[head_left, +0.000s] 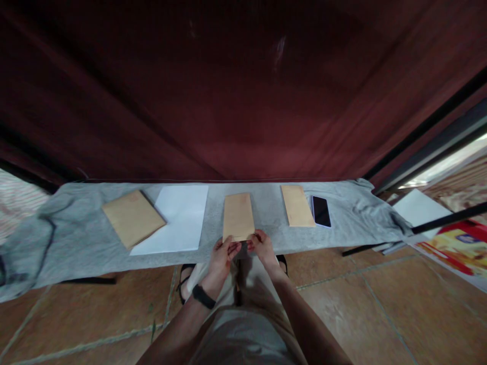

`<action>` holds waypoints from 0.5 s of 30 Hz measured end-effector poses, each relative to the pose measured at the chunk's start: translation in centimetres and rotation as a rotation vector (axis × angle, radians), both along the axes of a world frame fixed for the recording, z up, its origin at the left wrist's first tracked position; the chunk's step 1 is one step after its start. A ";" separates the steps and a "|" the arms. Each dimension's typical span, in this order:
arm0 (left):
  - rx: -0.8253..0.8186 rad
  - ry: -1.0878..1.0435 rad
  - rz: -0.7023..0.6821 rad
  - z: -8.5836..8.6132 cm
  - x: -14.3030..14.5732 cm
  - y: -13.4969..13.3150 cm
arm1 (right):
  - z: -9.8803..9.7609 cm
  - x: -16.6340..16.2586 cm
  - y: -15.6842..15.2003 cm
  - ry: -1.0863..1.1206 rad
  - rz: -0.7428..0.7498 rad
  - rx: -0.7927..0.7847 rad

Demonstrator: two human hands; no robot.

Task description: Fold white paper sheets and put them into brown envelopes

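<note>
A brown paper envelope [238, 215] is held in front of me over the cloth-covered bench. My left hand [227, 252] pinches its near left corner, thumb on top. At the near right corner, my right hand [260, 246] grips it the same way. A narrow strip along the envelope's near edge looks like a flap or fold. To the right lies another brown envelope [298, 206]. On the left, a stack of brown envelopes [133, 218] overlaps a stack of white paper [178, 218].
A phone [321, 211] with a dark screen lies right of the single envelope. Grey cloth [353, 213] covers the narrow bench. Behind it rises a dark red panel [243, 126]. A red and yellow printed package [462, 243] and a white sheet [420, 208] are at far right.
</note>
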State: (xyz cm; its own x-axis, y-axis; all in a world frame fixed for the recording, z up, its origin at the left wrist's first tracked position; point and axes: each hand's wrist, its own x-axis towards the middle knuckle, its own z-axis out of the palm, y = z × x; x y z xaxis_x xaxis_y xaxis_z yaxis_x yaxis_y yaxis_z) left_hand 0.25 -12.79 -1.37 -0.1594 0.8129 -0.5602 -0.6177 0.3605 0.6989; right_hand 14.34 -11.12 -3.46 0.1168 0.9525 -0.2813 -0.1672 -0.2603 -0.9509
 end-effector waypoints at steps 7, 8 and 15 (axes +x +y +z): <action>0.073 0.225 -0.092 -0.7 -1.8 0.5 | -1.2 0.9 -0.6 -0.377 0.059 0.095; 0.072 0.260 -0.104 -0.7 -1.9 0.6 | -1.1 1.1 -0.9 -0.503 0.052 0.166; 0.123 0.399 -0.177 -1.5 -1.5 1.7 | -0.3 2.0 -2.3 -1.052 0.316 0.643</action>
